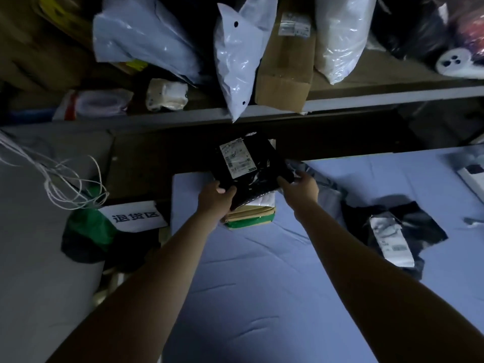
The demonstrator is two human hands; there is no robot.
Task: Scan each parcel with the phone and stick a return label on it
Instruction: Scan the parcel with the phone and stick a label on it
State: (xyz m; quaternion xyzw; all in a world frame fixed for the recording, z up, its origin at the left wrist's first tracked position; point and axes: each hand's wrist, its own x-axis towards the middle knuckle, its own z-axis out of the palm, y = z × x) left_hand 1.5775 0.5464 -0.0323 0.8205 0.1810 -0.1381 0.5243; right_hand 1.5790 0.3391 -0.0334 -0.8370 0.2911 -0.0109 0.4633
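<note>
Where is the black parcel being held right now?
Head view, centre: the black parcel is gripped between the left hand and right hand, over a box stack at the blue table's far edge, below the shelf.

The blue table (262, 271) in front of me carries a small stack of boxes (251, 214) at its twelve o'clock edge and a black bag (424, 224) with a white label toward three o'clock. Beyond it at twelve, the shelf (366, 100) bears white plastic bags (235, 61) and a long cardboard box (285, 69).

Blue tablecloth (262, 284), grey shelf (366, 99), white cords (65, 184), printed sign (133, 217) on green bag (89, 231)
</note>
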